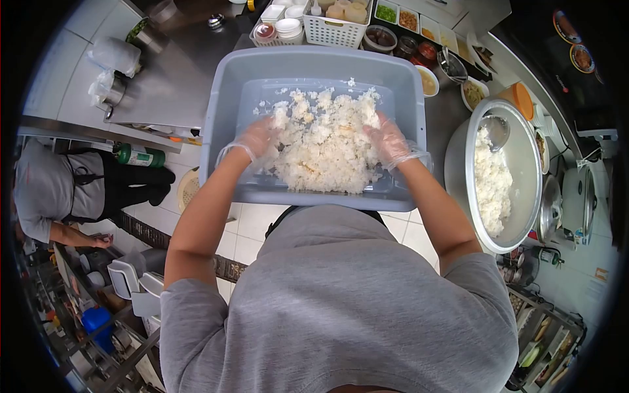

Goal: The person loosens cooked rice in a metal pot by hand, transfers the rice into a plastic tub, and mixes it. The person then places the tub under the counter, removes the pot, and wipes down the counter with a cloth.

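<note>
A grey-blue plastic tub [226, 85] holds a loose heap of cooked white rice [324, 147], with a few brownish patches in it. Both my hands wear clear plastic gloves. At the heap's left edge is my left hand [261, 139], its fingers partly sunk in the rice. My right hand [388, 139] touches the heap's right edge, its fingertips against the rice. Whatever either hand grips inside the heap is hidden.
A large metal bowl [524, 183] with more rice stands at the right. White baskets [337, 31] and small food containers line the counter's back. At the far left another person [59, 183] stands beside a green cylinder [141, 155].
</note>
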Available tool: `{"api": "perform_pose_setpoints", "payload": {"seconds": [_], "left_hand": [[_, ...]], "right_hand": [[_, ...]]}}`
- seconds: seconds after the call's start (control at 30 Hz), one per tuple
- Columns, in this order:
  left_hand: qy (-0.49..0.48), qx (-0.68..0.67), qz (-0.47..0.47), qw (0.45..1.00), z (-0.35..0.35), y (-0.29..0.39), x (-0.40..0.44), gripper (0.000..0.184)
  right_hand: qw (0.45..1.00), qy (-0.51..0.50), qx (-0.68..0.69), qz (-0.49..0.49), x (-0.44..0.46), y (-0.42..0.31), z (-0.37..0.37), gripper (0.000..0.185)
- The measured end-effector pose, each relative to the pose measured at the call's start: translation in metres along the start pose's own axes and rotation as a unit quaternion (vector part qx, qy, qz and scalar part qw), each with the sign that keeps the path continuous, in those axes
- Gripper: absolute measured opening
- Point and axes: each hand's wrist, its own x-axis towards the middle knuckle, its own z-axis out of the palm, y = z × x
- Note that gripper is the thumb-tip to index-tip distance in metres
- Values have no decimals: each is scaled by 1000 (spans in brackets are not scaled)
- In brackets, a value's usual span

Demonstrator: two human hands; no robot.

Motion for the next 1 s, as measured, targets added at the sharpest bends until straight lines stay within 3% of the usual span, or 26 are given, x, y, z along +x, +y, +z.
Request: {"api": "perform_pose_setpoints", "payload": {"seconds": [0.07,0.17,0.23,0.27,0.3,0.4,0.57,0.6,0.67,0.8,0.87,0.9,0.97,1.0], "left_hand": [[-41,-9,-39,998,-5,18,5,62],[-101,220,-24,970,-25,88,-14,54],[68,314,95,942,-1,107,-10,49],[54,269,169,947,11,117,7,45],[38,222,241,944,23,127,27,41],[-63,255,225,938,55,152,52,56],[-59,175,283,941,82,141,84,50],[-52,146,300,941,86,135,89,47],[-81,85,234,965,65,141,72,42],[-110,31,151,982,6,147,27,47],[-130,101,114,980,-21,149,7,55],[-138,135,94,977,-28,146,1,60],[-111,182,150,965,-8,121,-11,62],[-98,204,178,958,5,111,-16,64]], "right_hand": [[997,-8,-40,70,-2,-16,-15,76],[993,-22,-53,104,-2,-43,-37,69],[986,-41,-96,131,-5,-82,-55,67],[981,-50,-118,145,-7,-92,-60,66],[987,-13,-127,95,-7,-87,-58,65],[986,85,-139,-36,4,-44,-39,63],[969,199,-95,-114,12,2,-25,57],[976,177,-84,-91,9,-2,-29,54],[989,133,-58,-41,1,-20,-42,48],[985,95,-137,38,-9,-45,-57,47],[988,112,-97,53,-14,-51,-56,50],[992,73,-98,44,-14,-54,-55,54],[995,-4,-101,27,-15,-58,-53,62],[984,-71,-166,6,-18,-61,-46,65]]}}
